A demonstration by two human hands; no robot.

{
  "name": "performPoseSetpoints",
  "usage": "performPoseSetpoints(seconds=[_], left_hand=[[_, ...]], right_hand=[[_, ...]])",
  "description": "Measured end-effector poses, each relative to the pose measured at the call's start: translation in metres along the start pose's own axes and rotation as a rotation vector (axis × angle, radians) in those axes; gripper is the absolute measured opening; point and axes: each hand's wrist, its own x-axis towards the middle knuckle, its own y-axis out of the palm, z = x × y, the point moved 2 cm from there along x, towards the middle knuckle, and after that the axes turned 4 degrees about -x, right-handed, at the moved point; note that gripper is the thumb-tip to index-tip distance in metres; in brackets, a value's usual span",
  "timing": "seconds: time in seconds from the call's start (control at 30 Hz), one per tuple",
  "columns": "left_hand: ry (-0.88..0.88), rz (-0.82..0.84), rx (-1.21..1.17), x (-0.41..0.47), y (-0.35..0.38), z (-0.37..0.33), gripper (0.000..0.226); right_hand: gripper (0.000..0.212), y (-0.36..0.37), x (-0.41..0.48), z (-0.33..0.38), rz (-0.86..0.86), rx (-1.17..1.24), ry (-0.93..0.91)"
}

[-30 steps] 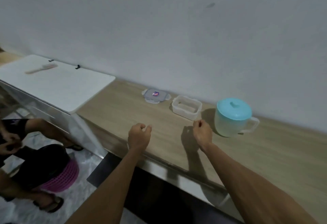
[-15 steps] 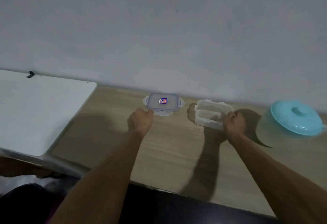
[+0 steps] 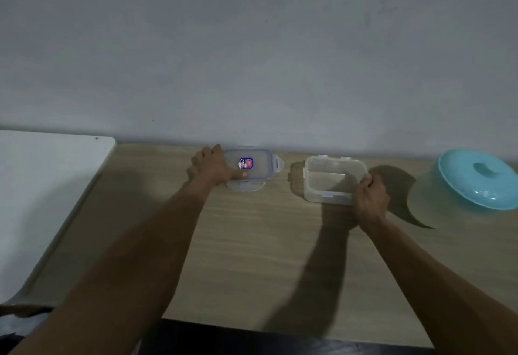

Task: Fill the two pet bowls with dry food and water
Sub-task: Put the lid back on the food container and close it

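My left hand point(image 3: 213, 167) grips the lidded box point(image 3: 253, 168) by the wall point(image 3: 252, 46), thumb pressed on its lid, likely steadying it for opening. My right hand point(image 3: 371, 200) curls round the near corner of the open tub point(image 3: 332, 179) beside it. A teal-lidded jug point(image 3: 476, 178) stands farther right.

Hidden under the left hand point(image 3: 213, 168): the left end of the lidded container point(image 3: 258, 168), with any clip there. Cannot read the small label point(image 3: 246, 163) just beside that hand. Covered by the right hand point(image 3: 371, 200): the near right corner of the open container point(image 3: 330, 178); cannot tell whether anything lies inside. Right of the right hand, blurred and cut by the picture's edge: teal-lidded jug point(image 3: 476, 178). Left of the left hand, likewise cropped: white surface point(image 3: 42, 186).
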Motion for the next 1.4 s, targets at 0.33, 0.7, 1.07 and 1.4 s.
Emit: performPoseSetpoints(seconds=[0.33, 0.7, 1.07, 1.4], left_hand=[[-0.076, 0.117, -0.489, 0.004, -0.002, -0.007, 0.050], [-0.069, -0.006, -0.985, -0.030, -0.048, -0.033, 0.022], [0.007, 0.182, -0.868, -0.049, 0.031, -0.155, 0.024], [0.033, 0.020, -0.669, -0.046, 0.055, -0.160, 0.021]], right_hand=[[0.036, -0.008, -0.002, 0.003, 0.022, 0.018, -0.028], [0.038, -0.026, -0.005, 0.009, 0.157, 0.115, 0.048], [0.041, -0.046, 0.016, 0.003, 0.267, 0.515, 0.241], [0.026, -0.041, 0.021, -0.017, 0.194, 0.448, 0.081]])
